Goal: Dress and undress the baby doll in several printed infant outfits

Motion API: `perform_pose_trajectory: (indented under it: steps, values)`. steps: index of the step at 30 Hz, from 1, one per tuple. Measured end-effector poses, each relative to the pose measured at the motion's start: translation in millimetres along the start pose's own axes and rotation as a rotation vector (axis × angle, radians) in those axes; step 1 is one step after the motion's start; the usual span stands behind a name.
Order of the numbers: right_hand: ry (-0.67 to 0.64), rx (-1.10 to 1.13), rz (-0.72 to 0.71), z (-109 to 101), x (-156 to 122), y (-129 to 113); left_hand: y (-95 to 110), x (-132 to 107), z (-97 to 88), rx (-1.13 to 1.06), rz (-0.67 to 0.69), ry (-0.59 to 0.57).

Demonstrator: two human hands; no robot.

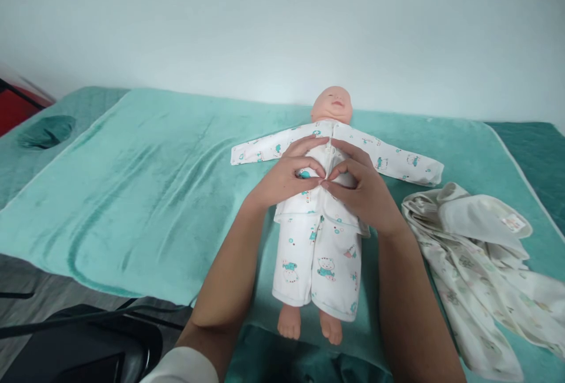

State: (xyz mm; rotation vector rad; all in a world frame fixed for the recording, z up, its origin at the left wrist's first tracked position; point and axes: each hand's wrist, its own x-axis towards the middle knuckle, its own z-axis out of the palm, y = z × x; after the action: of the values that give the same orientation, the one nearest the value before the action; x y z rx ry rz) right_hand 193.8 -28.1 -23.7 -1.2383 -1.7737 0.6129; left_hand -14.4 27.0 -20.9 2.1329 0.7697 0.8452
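A baby doll (333, 103) lies on its back with its head toward the wall and its bare feet toward me. It wears a white printed jacket (304, 133) with both sleeves spread out, and matching printed trousers (295, 256). Over the doll's chest, my left hand (293, 174) pinches the jacket's front edge at the middle seam. Opposite it, my right hand (359, 180) pinches the other front edge, and the fingertips of both hands meet there. Any fastener between my fingers is hidden.
Right of the doll lies a crumpled heap of pale printed baby clothes (468, 253). A green cover (145, 195) with soft folds spreads over the bed, which has a face hole (46, 131) at far left. A black chair (83, 342) stands at lower left, and a pale wall rises behind.
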Motion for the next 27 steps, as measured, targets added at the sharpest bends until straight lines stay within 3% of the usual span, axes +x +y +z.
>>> perform_pose_trajectory:
  steps: [5, 13, 24, 27]
  values:
    - [-0.028, 0.014, 0.106, -3.9, -0.1, 3.8, 6.0, 0.3, 1.5, 0.022, -0.024, 0.008]
    - [-0.062, 0.067, 0.132, -5.6, 0.1, 0.2, 10.0, 2.6, 5.8, 0.036, -0.029, 0.043]
    - [0.017, -0.056, 0.039, 1.5, 0.0, -4.2, 9.9, 2.9, 4.2, -0.013, -0.035, 0.058]
    - [-0.016, -0.006, 0.001, -1.7, 0.6, -2.5, 10.6, 2.5, 3.3, -0.035, -0.037, 0.058]
